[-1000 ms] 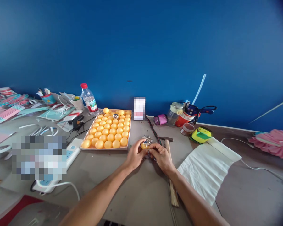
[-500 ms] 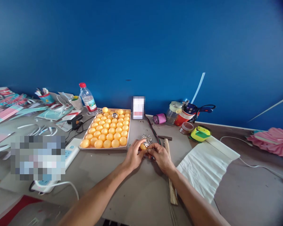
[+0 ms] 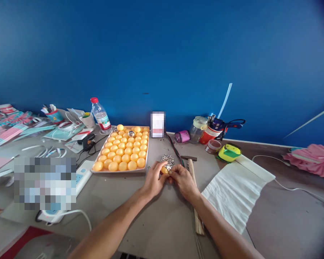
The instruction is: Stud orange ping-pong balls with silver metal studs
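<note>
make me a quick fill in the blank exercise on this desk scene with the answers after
1. The left hand holds an orange ____, like the many in the tray.
2. The water bottle has a cap coloured ____.
3. The wall is ____.
4. The tray is to the ____ of the right hand.

Missing words: ball; red; blue; left.
</note>
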The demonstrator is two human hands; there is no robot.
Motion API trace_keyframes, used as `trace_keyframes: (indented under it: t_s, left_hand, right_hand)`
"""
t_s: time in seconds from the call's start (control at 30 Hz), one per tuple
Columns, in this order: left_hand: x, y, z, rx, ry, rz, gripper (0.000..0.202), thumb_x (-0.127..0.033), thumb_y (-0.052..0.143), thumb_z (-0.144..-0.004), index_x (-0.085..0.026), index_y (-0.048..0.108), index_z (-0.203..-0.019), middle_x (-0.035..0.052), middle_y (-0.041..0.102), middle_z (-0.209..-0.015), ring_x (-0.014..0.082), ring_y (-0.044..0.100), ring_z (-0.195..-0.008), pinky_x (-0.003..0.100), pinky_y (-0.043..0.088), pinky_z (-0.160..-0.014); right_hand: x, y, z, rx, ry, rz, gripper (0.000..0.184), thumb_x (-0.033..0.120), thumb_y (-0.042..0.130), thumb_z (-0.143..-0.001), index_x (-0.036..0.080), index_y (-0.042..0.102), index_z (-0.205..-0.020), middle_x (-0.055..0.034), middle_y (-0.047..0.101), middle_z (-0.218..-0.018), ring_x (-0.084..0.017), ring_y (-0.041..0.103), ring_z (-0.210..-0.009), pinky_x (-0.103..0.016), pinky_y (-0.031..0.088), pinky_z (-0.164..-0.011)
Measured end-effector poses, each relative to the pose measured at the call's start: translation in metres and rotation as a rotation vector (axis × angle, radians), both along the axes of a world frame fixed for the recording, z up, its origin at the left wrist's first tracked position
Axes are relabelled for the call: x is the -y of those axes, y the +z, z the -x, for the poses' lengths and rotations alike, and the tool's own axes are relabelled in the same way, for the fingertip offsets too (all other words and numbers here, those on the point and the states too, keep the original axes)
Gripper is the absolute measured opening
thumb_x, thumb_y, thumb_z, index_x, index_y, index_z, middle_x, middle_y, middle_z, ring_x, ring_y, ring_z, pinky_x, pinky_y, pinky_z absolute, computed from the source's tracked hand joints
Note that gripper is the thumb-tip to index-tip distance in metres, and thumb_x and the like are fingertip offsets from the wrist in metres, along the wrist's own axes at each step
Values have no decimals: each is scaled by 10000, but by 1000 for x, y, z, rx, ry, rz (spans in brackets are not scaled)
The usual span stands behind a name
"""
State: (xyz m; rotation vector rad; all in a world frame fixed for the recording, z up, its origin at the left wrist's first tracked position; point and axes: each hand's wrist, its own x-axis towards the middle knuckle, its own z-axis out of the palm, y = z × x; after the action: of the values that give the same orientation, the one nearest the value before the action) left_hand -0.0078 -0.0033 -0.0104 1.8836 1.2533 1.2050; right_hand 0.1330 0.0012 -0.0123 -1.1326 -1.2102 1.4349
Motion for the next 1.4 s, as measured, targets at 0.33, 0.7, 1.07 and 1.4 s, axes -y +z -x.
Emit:
trace_keyframes:
  t_s: [0.33, 0.7, 1.07, 1.4]
  left_hand:
    - [-8, -2, 1, 439, -19, 334, 467, -423, 595, -773, -167, 480, -1147, 72, 598, -1007, 145, 601, -745, 269, 538, -632]
    - [-8, -3, 2, 335, 20, 284, 425, -370, 572, -802, -158, 490, -1161, 74, 628, -949, 164, 617, -816, 256, 522, -674]
    - [-8, -2, 4, 237, 37, 202, 429, -418, 563, -806, -168, 506, -1150, 86, 616, -1062, 179, 597, -885, 296, 496, -782]
    - [-8, -5, 3, 276, 4, 234, 488, -459, 567, -794, -156, 490, -1168, 79, 618, -981, 155, 587, -756, 269, 506, -666]
  right_hand:
    - [-12, 7, -24, 629, -94, -541, 130, 289, 513, -805, 201, 607, -821, -43, 605, -768, -185, 539, -731, -347, 393, -755]
    - [-9, -3, -18, 1228, 106, -679, 152, 194, 491, -829, 214, 616, -745, -42, 626, -820, -198, 542, -821, -341, 319, -769]
    - [-15, -1, -19, 628, -179, -503, 139, 206, 429, -806, 216, 545, -730, -46, 633, -759, -191, 579, -711, -321, 418, -668]
    - [-13, 5, -8, -227, -86, -21, 263, 422, 640, -709, 206, 494, -672, 74, 444, -529, -53, 322, -380, -220, 262, -418]
